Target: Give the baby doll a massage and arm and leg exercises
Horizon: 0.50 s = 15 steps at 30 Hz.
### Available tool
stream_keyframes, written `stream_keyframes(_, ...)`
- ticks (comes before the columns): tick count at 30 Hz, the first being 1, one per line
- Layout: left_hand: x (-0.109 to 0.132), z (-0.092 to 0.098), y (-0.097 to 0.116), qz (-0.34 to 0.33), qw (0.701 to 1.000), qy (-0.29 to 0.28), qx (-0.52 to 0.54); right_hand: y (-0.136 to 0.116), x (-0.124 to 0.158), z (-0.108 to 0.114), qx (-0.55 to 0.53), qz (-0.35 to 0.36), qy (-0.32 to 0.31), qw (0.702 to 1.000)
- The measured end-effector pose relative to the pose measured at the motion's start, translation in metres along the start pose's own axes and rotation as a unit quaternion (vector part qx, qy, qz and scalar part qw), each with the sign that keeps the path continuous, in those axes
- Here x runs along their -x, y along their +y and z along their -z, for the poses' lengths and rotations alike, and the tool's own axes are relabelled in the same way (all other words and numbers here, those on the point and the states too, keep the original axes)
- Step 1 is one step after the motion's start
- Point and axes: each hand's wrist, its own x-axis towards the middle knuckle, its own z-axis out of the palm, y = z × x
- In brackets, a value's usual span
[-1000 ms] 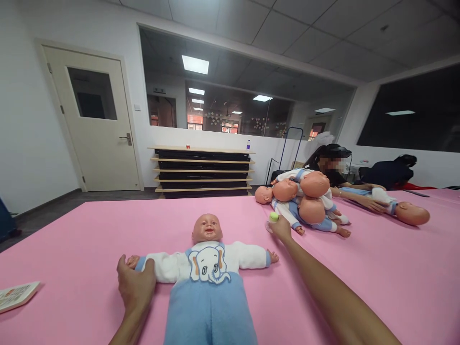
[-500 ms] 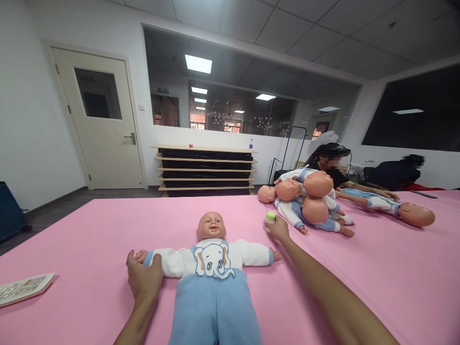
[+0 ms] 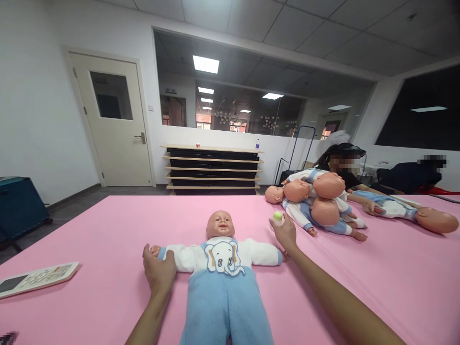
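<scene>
On the pink mat (image 3: 89, 230) straight ahead of the person, 1 baby doll (image 3: 223, 254) lies on its back. Its long axis runs away from them, head far, blue legs near, arms spread sideways. The left hand (image 3: 158, 270) is closed over the doll's sleeve on that side, while the right hand (image 3: 285, 232), reaching just past the doll's other arm, pinches a small green-capped bottle (image 3: 277, 217), level with the doll's head and off to its right.

Probably infant-care training room: dolls (image 3: 223, 254), mat (image 3: 89, 230)
</scene>
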Motion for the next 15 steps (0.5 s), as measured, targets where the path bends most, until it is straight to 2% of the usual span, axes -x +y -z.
stream_keyframes(2, 0.0, -0.001, -0.001, -0.008, 1.0, 0.008, 0.01, -0.012, 0.032, 0.009, -0.029, 0.008, 0.005, 1.0)
stream_keyframes(4, -0.001, -0.001, -0.002, -0.013, 1.0, 0.016, 0.024, -0.019, 0.071, 0.015, -0.058, -0.014, -0.045, 0.997)
stream_keyframes(6, -0.002, 0.0, -0.003, -0.01, 0.999, 0.022, 0.033, -0.026, 0.111, 0.016, -0.088, -0.062, -0.14, 0.984)
stream_keyframes(8, -0.003, 0.001, -0.003, -0.009, 0.999, 0.024, 0.034, -0.033, 0.147, 0.015, -0.129, -0.129, -0.251, 0.951)
stream_keyframes(9, -0.004, 0.002, -0.003, -0.011, 0.999, 0.024, 0.035, -0.038, 0.162, 0.015, -0.146, -0.158, -0.286, 0.934)
stream_keyframes(12, -0.007, 0.004, -0.004, -0.025, 0.999, 0.024, 0.038, -0.054, 0.195, 0.02, -0.215, -0.168, -0.293, 0.916)
stream_keyframes(15, -0.012, 0.006, -0.006, -0.028, 0.998, 0.034, 0.042, -0.069, 0.217, 0.029, -0.296, -0.166, -0.316, 0.886)
